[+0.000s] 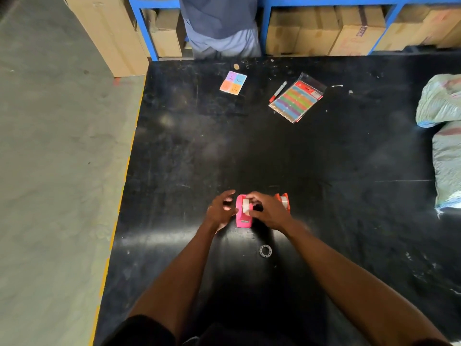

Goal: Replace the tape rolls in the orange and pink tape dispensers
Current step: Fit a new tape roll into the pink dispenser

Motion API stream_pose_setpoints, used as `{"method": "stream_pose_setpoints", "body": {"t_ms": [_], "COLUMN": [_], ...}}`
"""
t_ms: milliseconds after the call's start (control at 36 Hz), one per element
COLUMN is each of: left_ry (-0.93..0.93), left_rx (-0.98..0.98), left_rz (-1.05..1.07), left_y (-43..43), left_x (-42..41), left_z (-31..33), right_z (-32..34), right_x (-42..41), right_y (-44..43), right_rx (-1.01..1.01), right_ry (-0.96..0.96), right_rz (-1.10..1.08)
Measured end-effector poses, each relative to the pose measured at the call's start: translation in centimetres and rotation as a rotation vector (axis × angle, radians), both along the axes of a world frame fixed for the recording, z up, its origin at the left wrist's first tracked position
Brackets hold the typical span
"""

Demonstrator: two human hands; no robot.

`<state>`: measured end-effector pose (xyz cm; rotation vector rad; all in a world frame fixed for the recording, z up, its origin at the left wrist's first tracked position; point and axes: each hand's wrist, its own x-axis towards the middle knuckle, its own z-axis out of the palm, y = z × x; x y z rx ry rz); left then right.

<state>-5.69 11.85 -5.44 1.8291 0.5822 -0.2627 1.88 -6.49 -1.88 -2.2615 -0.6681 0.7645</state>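
The pink tape dispenser point(242, 217) stands on the black table point(249, 146) between my hands, with a clear tape roll point(246, 206) sitting in its cradle. My right hand point(268, 211) pinches that roll from the right side. Just left of the dispenser, my left hand point(220, 209) hovers with fingers spread, holding nothing. The orange tape dispenser point(283, 199) stands behind my right hand, partly hidden, with a roll visible in it. A bare tape core ring point(265, 251) lies flat on the table nearer to me.
A four-colour card point(233, 82), a red marker point(278, 91) and a packet of coloured strips point(296, 97) lie at the far side. Stuffed sacks point(444, 136) sit at the right edge. A person point(222, 26) stands at the far edge before blue shelving with cartons.
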Motion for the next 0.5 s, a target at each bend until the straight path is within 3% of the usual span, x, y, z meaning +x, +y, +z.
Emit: {"method": "stream_pose_setpoints", "body": {"t_ms": [139,500], "left_ry": [-0.004,-0.076], "left_rx": [0.085,0.104], "left_rz": [-0.162,-0.375], "left_y": [0.1,0.8], "left_x": [0.2,1.8], "left_z": [-2.2,-3.4], "right_z": [-0.7,-0.8], "right_x": [0.3,1.9], "right_y": [0.6,1.9], "right_rx": [-0.146,-0.234], "right_ry": [-0.204,-0.217], "right_rz": [0.074,0.176]}}
